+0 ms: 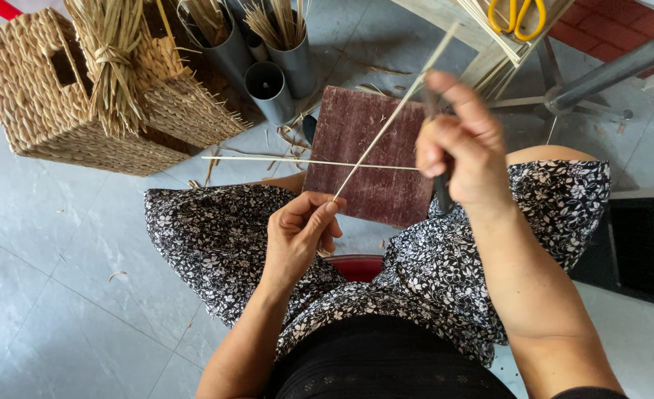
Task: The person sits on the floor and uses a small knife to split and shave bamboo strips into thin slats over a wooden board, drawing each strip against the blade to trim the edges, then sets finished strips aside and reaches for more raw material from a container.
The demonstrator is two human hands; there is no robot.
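The left hand (297,233) is pinching the near end of a thin pale strip (393,114). The right hand (460,144) is gripping a dark-handled knife (441,188) against that strip, above the reddish-brown board (371,159).

A square woven straw basket (42,96) stands on the grey tiled floor (68,251) beside grey plastic tubes (283,63) stuffed with reeds, a dark reddish-brown wooden board (364,140), and yellow-handled scissors (518,16) on a wooden stool (452,15).
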